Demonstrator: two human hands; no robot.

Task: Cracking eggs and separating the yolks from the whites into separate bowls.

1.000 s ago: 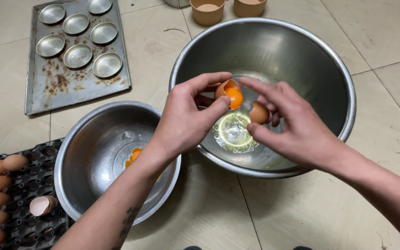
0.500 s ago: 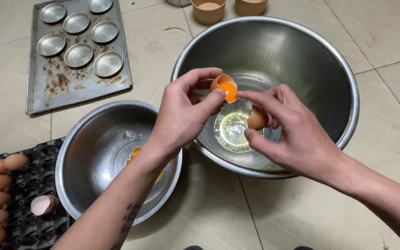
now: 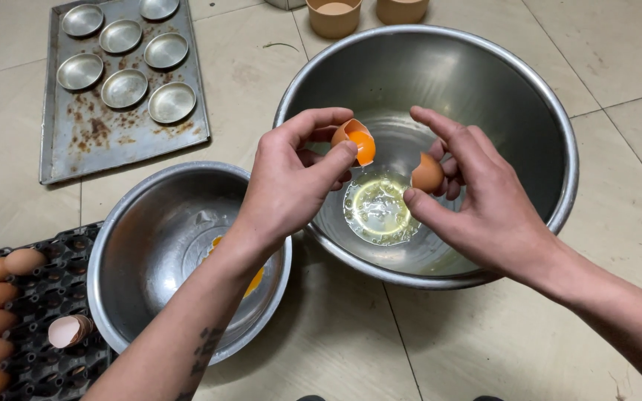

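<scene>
Yolk sits in the shell half (image 3: 356, 139) that your left hand (image 3: 291, 182) pinches by the rim, cupped upward so it stays put. Your right hand (image 3: 484, 200) grips the other shell half (image 3: 427, 174) a little apart, both over the large steel bowl (image 3: 551, 126), where clear white (image 3: 377, 208) pools on the shiny bottom. Beside it, a smaller steel bowl (image 3: 150, 230) holds yolks, partly hidden by your forearm. A black egg tray (image 3: 46, 312) with brown eggs and one empty shell lies at left, and a stained baking sheet (image 3: 113, 134) carries round tins on the tiled floor.
</scene>
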